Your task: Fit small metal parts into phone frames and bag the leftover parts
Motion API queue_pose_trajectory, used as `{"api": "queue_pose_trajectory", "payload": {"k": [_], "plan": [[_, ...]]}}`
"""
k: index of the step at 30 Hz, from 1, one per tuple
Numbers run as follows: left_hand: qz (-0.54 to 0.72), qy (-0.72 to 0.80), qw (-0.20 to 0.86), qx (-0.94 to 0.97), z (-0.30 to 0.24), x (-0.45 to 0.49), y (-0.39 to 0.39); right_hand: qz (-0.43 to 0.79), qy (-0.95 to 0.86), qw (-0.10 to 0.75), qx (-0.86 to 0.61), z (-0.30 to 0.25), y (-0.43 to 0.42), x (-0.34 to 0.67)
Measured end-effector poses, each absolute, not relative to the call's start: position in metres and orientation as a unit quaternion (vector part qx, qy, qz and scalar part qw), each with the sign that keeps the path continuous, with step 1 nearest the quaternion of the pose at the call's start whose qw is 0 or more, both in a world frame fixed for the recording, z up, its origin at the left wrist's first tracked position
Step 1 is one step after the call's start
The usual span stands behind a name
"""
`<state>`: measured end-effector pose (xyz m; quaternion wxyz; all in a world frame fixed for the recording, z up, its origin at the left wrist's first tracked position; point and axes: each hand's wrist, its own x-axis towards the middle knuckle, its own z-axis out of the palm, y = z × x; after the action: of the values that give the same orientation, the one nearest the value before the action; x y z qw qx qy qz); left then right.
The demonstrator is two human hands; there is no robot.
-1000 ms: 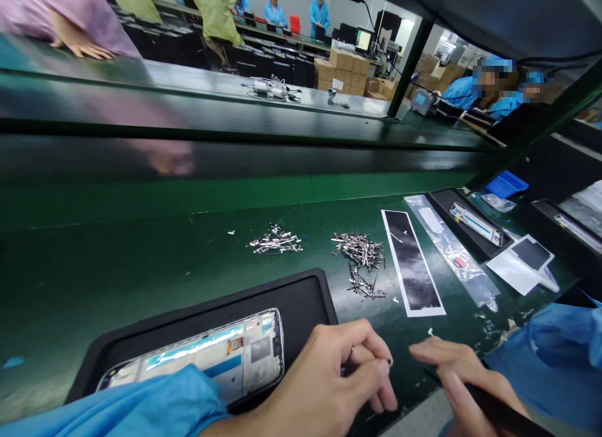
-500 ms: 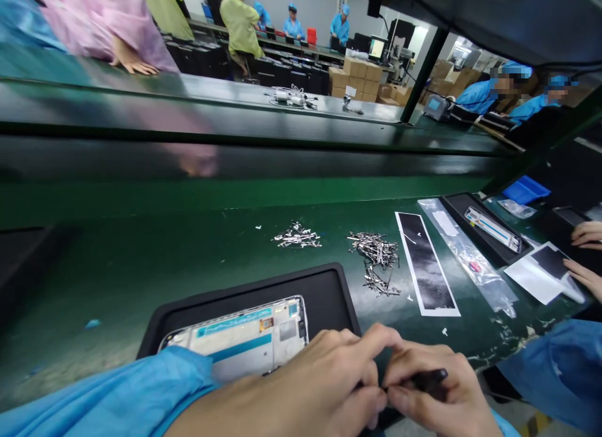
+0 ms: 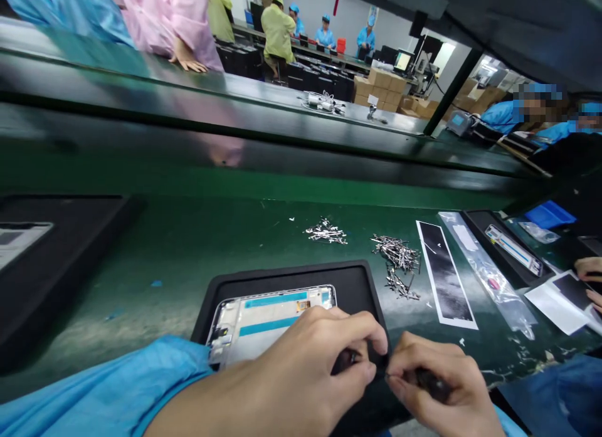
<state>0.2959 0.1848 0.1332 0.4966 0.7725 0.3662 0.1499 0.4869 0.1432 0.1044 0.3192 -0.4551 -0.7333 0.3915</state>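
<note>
In front of me a phone frame (image 3: 270, 315) with blue strips and a small orange-brown flex part lies in a black tray (image 3: 352, 277). My left hand (image 3: 324, 362) is over the tray's right part, covering the frame's lower right. Its fingers are curled in, with something dark showing between them that I cannot make out. Just to the right, my right hand (image 3: 437, 377) is closed on a short black object, its kind unclear. Thumb and index finger pinch at a tiny dark tip. A small gap separates the two hands.
Beyond the tray lie two piles of small metal parts (image 3: 327, 231) (image 3: 397, 255). Right of them are a black sheet with white edges (image 3: 446, 277) and a clear plastic bag (image 3: 489, 280). Another tray (image 3: 89, 236) stands at left. A co-worker's hands (image 3: 590, 271) are at far right.
My hands have drawn slightly apart; they were touching at the fingertips. The view has swung left, so the table's things appear farther right and another phone part shows in the left tray.
</note>
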Motion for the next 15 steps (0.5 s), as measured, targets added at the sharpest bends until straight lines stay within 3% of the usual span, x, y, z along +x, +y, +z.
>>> {"api": "queue_pose_trajectory", "payload": {"k": [4,9,15], "plan": [[0.193,0.331,0.524,0.76,0.13,0.282,0.184,0.371,-0.733,0.347,-0.453,0.106,0.144,0.475],[0.405,0.325,0.635,0.572,0.124,0.276,0.184,0.337,-0.681,0.481,-0.438,0.113,0.152,0.449],[0.52,0.329,0.577,0.537,0.129,0.27,0.191,0.3,-0.665,0.553,-0.403,0.117,0.174,0.411]]}}
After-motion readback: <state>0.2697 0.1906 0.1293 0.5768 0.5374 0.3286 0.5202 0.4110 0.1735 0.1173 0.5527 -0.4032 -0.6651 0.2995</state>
